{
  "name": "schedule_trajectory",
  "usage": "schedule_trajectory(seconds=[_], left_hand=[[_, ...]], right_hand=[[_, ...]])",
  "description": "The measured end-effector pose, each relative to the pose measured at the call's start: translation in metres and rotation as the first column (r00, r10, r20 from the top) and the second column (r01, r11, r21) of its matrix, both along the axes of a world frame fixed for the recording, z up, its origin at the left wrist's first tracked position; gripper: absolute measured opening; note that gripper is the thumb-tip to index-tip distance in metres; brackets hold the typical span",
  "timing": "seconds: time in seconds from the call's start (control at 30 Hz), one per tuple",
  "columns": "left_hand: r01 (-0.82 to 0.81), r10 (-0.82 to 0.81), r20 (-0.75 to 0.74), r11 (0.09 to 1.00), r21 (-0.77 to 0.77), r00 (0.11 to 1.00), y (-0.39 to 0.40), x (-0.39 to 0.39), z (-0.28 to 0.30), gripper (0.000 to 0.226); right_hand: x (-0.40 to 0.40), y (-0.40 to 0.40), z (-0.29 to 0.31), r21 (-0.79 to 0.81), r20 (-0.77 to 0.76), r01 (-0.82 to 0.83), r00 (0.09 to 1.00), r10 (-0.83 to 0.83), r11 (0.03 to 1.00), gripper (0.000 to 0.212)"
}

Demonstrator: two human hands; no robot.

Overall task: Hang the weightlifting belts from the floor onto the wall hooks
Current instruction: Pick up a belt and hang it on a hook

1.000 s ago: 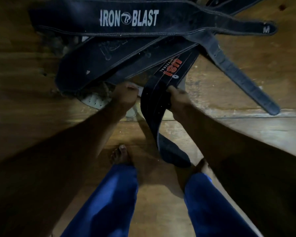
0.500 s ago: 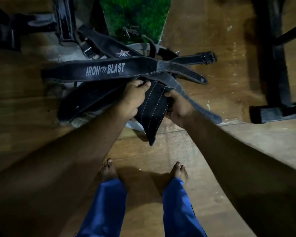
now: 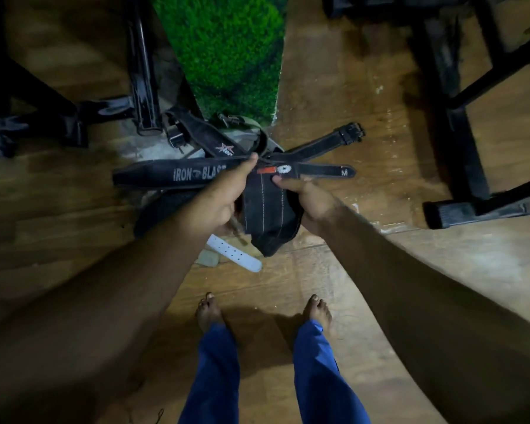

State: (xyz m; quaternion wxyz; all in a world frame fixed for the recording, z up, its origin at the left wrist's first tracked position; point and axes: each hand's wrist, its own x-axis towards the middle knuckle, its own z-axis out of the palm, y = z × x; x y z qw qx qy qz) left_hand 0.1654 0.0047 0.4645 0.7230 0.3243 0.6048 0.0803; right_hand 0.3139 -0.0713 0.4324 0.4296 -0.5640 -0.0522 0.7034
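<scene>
Both hands hold a black stitched belt (image 3: pixel 265 215) above the wooden floor (image 3: pixel 364 270); left hand (image 3: pixel 224 197) grips its left edge, right hand (image 3: pixel 311 201) pinches its right edge; Iron Blast belt (image 3: pixel 166 177) & other belts lie in a pile beneath, near green turf panel (image 3: pixel 227 50).

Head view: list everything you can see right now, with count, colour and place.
Held belt: one, black, white stitching, between both hands.
IRON BLAST belt: one, black, on floor pile.
Other belts: several, black, in the pile; count unclear.
White strap: one, on floor under pile.
Green turf panel: one, top centre.
Metal frames: black, left and right.
Floor: brown wood.
Left hand, right hand: gripping held belt.
Feet: two, bare, blue trousers.
</scene>
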Motion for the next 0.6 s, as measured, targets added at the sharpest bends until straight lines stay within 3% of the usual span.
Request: schedule_trajectory(seconds=[0.1, 0.2, 0.3, 0.43, 0.5, 0.53, 0.6], left_hand=[[-0.055, 0.054, -0.034, 0.997, -0.051, 0.998, 0.012, 0.011, 0.046, 0.030], [0.000, 0.005, -0.060, 0.996, 0.091, 0.998, 0.010, 0.017, 0.087, 0.016], [-0.026, 0.025, 0.007, 0.978, 0.209, 1.000, -0.002, 0.018, 0.120, 0.011], [0.009, -0.042, 0.101, 0.954, 0.301, 0.994, -0.037, 0.000, 0.178, 0.016], [0.021, -0.050, 0.088, 0.953, 0.303, 0.995, -0.045, -0.011, 0.206, 0.029], [-0.019, -0.004, 0.073, 0.952, 0.306, 0.997, -0.044, -0.012, 0.223, 0.039], [-0.169, 0.139, 0.122, 0.941, 0.292, 0.983, -0.040, -0.012, 0.260, 0.045]], right_hand=[[0.000, -0.014, 0.048, 0.101, -0.007, -0.099, 0.995, 0.101, 0.990, 0.035], [0.003, -0.019, 0.086, 0.096, 0.031, -0.124, 0.992, 0.122, 0.988, 0.033], [0.004, -0.013, 0.117, 0.046, 0.031, -0.012, 0.999, 0.010, 0.999, 0.058], [0.015, 0.002, 0.178, 0.045, 0.126, 0.033, 0.991, -0.038, 0.998, 0.048], [0.015, 0.007, 0.209, 0.117, 0.154, -0.003, 0.988, -0.016, 0.993, 0.059], [0.015, 0.010, 0.223, 0.162, 0.163, -0.044, 0.986, 0.017, 0.986, 0.062], [0.011, 0.009, 0.260, 0.266, 0.158, -0.165, 0.979, 0.126, 0.950, 0.037]])
